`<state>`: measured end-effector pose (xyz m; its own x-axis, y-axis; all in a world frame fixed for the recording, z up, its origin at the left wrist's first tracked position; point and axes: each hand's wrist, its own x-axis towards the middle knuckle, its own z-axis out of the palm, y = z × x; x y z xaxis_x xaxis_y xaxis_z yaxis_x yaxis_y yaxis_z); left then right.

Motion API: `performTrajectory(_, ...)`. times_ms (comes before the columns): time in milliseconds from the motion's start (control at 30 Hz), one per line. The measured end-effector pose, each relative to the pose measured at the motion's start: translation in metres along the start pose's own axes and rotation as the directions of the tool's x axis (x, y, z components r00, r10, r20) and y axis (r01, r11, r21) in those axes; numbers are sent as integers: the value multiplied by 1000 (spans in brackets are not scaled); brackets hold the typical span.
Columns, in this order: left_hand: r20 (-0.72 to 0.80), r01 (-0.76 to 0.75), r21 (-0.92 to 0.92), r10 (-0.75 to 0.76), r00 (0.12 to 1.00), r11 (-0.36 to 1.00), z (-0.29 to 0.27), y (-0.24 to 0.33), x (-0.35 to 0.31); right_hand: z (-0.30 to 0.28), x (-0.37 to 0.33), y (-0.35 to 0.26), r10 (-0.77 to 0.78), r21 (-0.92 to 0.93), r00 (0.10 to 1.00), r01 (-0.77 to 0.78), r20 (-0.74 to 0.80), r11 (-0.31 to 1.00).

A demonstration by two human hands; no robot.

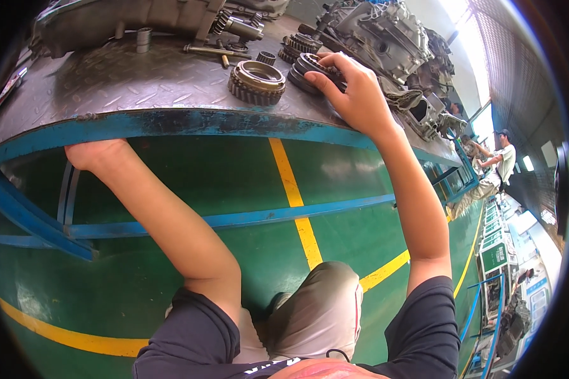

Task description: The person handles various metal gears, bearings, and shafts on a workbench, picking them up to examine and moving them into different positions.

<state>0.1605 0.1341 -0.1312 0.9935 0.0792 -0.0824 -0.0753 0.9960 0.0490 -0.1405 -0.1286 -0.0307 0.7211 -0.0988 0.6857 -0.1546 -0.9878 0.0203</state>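
Observation:
My right hand (pixel 354 85) rests over a dark grooved gear ring (pixel 302 74) on the bench, with the thumb on its near side and the fingers across its top. To the left of that ring stands a large toothed metal gear (pixel 257 83) with a smooth collar on top. Behind these sits a smaller stacked gear (pixel 299 45), and a little needle bearing (pixel 266 58) lies near it. At the bench's front edge on the left is my left hand (pixel 96 153); its fingers go under the tabletop and are hidden.
The metal bench (pixel 139 82) has a blue frame (pixel 196 122). A gear shaft (pixel 239 26), a rod (pixel 218 52) and a metal sleeve (pixel 143 40) lie toward the back. Gearbox housings (pixel 385 38) stand at the far right. Another person (pixel 502 158) works at a bench farther right.

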Motion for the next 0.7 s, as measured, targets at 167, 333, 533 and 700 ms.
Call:
performTrajectory(167,-52,20,40,-18,998,999,-2,-5,-4,3,-11,8,-50,-28,999,50,-2,998)
performTrajectory(333,-74,13,2,-12,997,1000,-14,-7,15,5,-9,7,-62,3,998,62,0,998)
performTrajectory(533,-75,24,-16,-25,997,1000,-23,-4,32,4,-11,0,14,59,1000,-14,-3,998)
performTrajectory(700,-55,202,-205,-218,974,958,-69,-11,90,3,-9,12,-132,13,991,132,-6,991)
